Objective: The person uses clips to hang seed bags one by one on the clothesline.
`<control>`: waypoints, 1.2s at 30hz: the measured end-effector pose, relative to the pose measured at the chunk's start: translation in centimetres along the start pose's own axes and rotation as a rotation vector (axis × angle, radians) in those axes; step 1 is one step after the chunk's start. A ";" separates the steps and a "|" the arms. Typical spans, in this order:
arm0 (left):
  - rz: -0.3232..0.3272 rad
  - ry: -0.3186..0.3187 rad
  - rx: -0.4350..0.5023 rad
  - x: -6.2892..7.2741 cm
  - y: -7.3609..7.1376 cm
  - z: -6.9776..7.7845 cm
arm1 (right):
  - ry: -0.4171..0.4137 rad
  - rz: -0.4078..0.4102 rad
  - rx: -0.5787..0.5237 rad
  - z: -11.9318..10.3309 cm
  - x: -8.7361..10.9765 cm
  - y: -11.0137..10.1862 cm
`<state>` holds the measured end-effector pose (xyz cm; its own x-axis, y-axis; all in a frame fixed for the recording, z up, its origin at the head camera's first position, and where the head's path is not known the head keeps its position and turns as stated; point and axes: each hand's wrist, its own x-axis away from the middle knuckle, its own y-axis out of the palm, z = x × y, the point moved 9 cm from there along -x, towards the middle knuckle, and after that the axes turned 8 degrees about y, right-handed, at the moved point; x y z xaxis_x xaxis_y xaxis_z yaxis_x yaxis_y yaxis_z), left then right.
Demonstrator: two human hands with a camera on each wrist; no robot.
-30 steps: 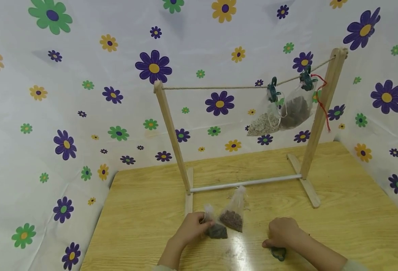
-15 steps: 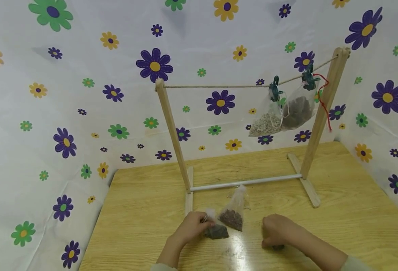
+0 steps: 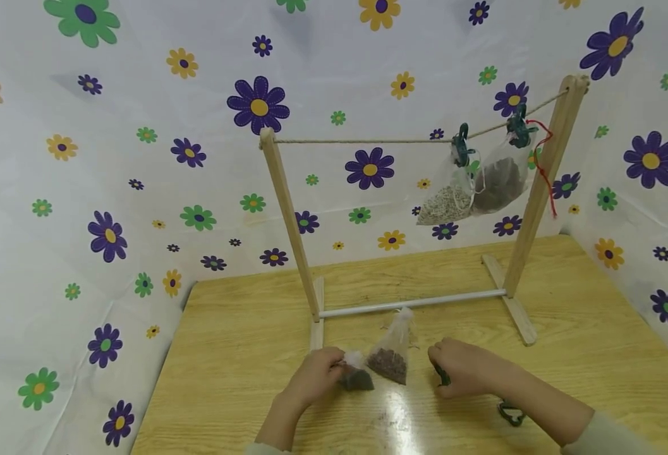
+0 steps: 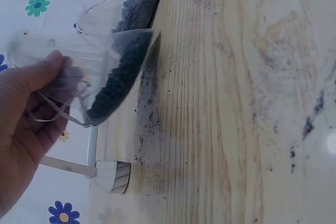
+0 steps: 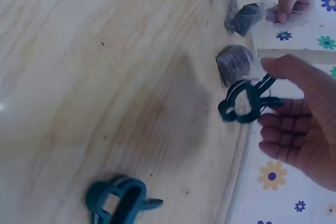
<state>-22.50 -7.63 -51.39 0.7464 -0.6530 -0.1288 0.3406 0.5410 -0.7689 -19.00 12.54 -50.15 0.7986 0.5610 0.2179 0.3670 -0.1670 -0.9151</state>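
Clips (image 5: 253,99) look smooth plastic, bags (image 4: 113,69) sheer cloth, table (image 3: 237,335) glossy wood.

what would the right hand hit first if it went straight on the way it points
Probably the bag of brown bits, with the clip in the right hand touching it first, though depth is hard to judge.

From afar, I'm looking into a screened-off booth (image 3: 4,151): a flowered sheet (image 3: 322,69) rises beyond the left hand (image 3: 313,374) and right hand (image 3: 463,368) and to either side, around the wooden table (image 3: 225,354) beneath them.
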 end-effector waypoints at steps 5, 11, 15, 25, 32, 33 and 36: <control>0.087 0.048 -0.074 0.0 -1.3 0.8 | -0.145 0.085 0.020 -1.0 0.3 -2.3; 0.170 0.050 -0.143 -0.6 -3.3 1.9 | -0.390 0.354 0.108 -2.8 1.2 -5.8; 0.212 0.051 -0.176 -1.2 -4.7 2.9 | -0.508 0.504 0.151 -3.8 2.0 -8.1; 0.312 0.146 -0.218 -2.7 -7.7 5.8 | -0.599 0.619 0.224 -4.8 2.8 -12.6; 0.334 0.184 -0.183 -4.4 -9.2 7.6 | -0.646 0.670 0.234 -5.1 3.3 -15.5; 0.332 0.192 -0.186 -4.7 -9.3 7.8 | -0.649 0.674 0.231 -5.2 3.4 -16.0; 0.327 0.210 -0.190 -5.8 -9.8 8.8 | -0.645 0.686 0.235 -5.5 3.5 -17.3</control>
<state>-25.20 -4.48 -37.61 0.6581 -0.5681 -0.4942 -0.0203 0.6427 -0.7658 -19.94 12.93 -31.66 0.3627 0.7507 -0.5521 -0.2412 -0.4967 -0.8338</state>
